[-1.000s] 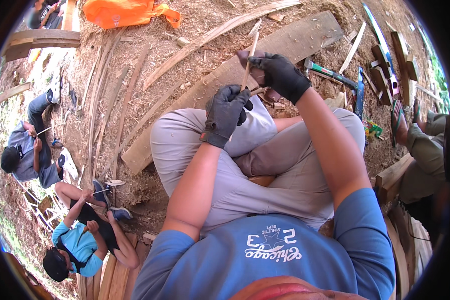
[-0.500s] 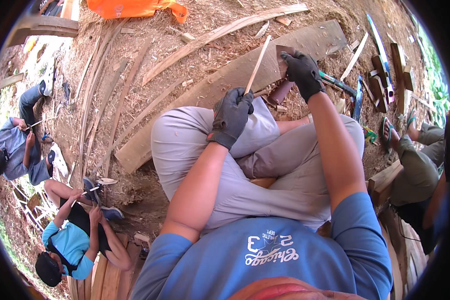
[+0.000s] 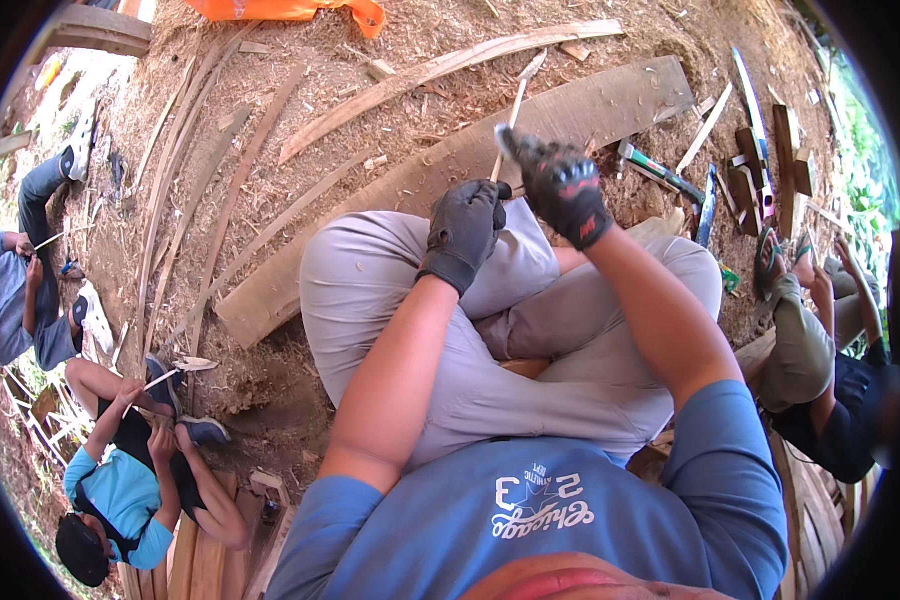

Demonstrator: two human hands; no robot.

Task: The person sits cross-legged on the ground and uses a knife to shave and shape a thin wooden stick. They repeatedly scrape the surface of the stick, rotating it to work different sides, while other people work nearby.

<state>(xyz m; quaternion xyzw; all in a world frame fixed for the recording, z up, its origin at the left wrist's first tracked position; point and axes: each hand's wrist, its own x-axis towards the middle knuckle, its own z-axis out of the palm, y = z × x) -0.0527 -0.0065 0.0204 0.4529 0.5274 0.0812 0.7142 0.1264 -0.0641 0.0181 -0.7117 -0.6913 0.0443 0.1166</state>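
Observation:
My left hand (image 3: 463, 228), in a dark glove, is closed around a thin pale wooden stick (image 3: 517, 103) that rises from the fist above my lap. My right hand (image 3: 562, 186), gloved too, is right beside the stick, its fingers drawn together toward it. Motion smears those fingertips, and what they hold, if anything, does not show clearly. Behind both hands a wide wooden plank (image 3: 390, 190) lies slantwise on the ground, under the stick's upper part.
Long wood strips (image 3: 440, 72) lie about on chip-strewn soil. To the right are a hammer (image 3: 660, 172), a saw (image 3: 753, 110) and dark wood blocks (image 3: 787, 150). An orange bag (image 3: 290, 10) lies at the far edge. Other people sit at left (image 3: 135, 490) and right (image 3: 820, 400).
My right hand has swung left and turned over, from above the plank to beside the stick. The brown flat piece at its fingers no longer shows. My left hand still grips the stick.

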